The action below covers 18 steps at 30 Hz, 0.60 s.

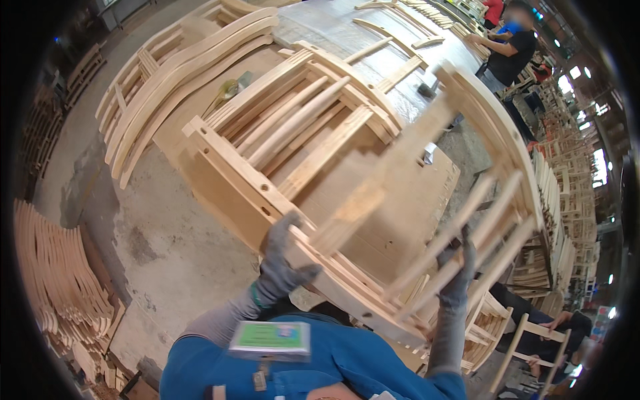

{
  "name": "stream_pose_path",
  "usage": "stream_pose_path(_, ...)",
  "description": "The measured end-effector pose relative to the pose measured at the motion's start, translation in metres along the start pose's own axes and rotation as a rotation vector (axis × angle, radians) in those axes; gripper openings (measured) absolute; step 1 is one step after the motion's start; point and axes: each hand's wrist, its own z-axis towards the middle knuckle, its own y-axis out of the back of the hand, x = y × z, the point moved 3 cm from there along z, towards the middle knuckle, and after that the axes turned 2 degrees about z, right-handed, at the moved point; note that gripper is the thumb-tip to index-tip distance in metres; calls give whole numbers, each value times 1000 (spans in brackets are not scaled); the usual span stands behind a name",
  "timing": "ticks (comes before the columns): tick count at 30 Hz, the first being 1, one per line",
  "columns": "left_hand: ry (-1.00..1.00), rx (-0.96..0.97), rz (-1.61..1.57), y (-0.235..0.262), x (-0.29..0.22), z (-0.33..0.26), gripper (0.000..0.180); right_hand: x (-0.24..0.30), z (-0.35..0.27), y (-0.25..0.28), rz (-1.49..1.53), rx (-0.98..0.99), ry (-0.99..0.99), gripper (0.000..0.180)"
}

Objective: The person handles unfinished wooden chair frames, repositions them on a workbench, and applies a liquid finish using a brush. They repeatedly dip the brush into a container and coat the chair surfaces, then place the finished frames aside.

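Holds wooden frame (pixel 363 203) tilted over cardboard (pixel 393 227), clamped by rail end (pixel 303 250) in left grip (pixel 277 263) and by slats (pixel 501 195) in right grip (pixel 457 267). Wears green-and-white badge (pixel 270 337) over blue shirt (pixel 350 360), with print too blurred to read.

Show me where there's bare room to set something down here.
Concrete floor lies bare between the curved-slat pile and the left hand. Cardboard shows bare through the held frame. Crowded: the stacked frames beyond, and the rungs around the right hand.
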Motion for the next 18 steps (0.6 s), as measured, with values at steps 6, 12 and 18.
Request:
stream_pose_path(6, 74, -270, 43, 167, 17, 67, 64, -86, 88, -193, -43, 140, -228, 49)
stream_pose_path(12, 401, -326, 83, 286, 37, 170, 49, -150, 148, -341, 170, 272, -323, 42)
stream_pose_path(18, 410, -193, -31, 338, 106, 230, 48, -203, 192, -388, 154, 179, -357, 53)
